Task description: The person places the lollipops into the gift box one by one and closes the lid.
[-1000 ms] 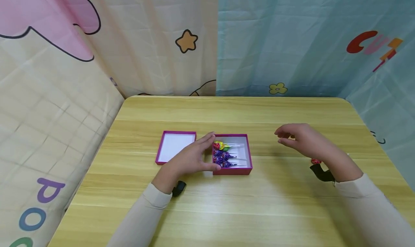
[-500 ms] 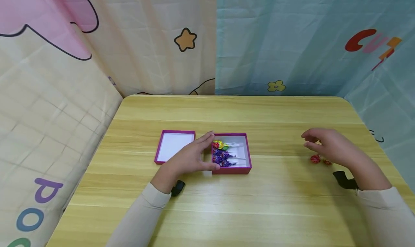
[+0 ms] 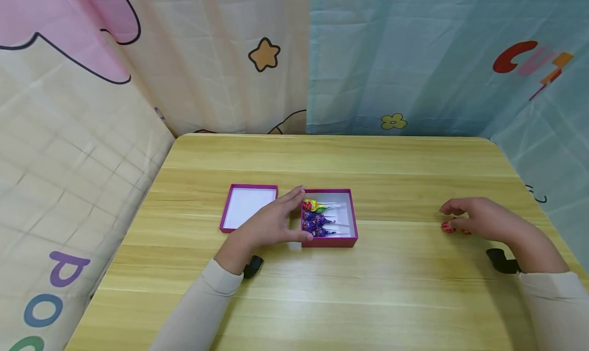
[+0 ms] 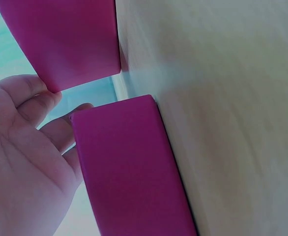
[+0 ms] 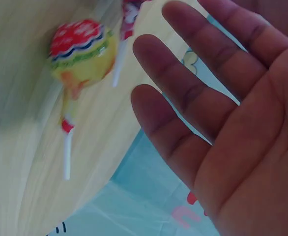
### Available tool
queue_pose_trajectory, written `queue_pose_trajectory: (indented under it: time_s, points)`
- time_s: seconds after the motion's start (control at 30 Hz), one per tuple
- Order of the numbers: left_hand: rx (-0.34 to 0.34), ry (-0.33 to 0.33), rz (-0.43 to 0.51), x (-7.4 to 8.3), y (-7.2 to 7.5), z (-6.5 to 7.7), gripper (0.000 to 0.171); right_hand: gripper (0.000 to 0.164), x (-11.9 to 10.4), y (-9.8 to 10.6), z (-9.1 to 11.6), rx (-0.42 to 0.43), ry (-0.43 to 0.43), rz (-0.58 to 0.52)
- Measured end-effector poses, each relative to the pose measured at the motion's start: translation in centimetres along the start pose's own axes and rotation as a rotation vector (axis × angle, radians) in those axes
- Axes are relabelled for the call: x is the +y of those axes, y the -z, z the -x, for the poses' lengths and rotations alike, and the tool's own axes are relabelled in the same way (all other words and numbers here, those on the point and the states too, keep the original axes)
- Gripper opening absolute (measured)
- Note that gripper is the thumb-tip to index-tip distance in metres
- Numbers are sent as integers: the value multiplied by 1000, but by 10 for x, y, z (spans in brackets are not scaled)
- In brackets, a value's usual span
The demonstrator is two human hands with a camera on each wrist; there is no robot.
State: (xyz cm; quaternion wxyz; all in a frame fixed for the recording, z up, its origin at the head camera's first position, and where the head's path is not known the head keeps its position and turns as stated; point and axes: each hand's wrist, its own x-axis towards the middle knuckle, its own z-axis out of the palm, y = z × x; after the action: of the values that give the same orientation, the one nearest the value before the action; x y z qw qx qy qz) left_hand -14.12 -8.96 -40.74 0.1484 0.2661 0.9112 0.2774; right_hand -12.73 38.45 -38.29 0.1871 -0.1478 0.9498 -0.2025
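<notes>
My left hand [image 3: 271, 223] spans the left end of a magenta box [image 3: 330, 242], thumb at the near corner, fingers at the far corner. In the left wrist view its fingertips touch the box [image 4: 70, 44]. Inside lie several lollipops [image 3: 317, 225], purple-wrapped ones and a yellow one, heads to the left. On the right, my right hand [image 3: 488, 220] hovers with loosely bent fingers over red-topped lollipops [image 3: 447, 227], partly hiding them. The right wrist view shows a red-and-yellow lollipop [image 5: 82, 51] and part of a red-wrapped lollipop [image 5: 130, 17] beside the spread fingers, apart from them.
The box's lid [image 3: 248, 207] lies inside up just left of the box, partly behind my left hand. Everything rests on a wood-grain table [image 3: 368, 300]. Printed curtains [image 3: 395, 59] hang behind the table and along its sides.
My right hand has moved right and come down towards the red lollipops. My left hand keeps its place at the box, and the box and lid stay put.
</notes>
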Motion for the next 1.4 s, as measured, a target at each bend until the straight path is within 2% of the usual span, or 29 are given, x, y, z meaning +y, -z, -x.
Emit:
queue_pose_trajectory:
  time_s: [0.2,0.63,0.9,1.27,1.4]
  points:
    - [-3,-1,0,-1,0,0,110,22,7,-3,-1,-55,5,-10]
    - [-9,28,2,0,1,-1,112,13,12,-9,-6,-12,26,-4]
    - [-7,22,2,1,1,0,111,11,5,-7,-7,-21,-2,-90]
    - [-3,25,-3,1,1,-1,110,12,-11,4,-10,-43,-16,-116]
    - [-10,26,8,1,0,0,109,10,-16,7,-13,-45,8,-106]
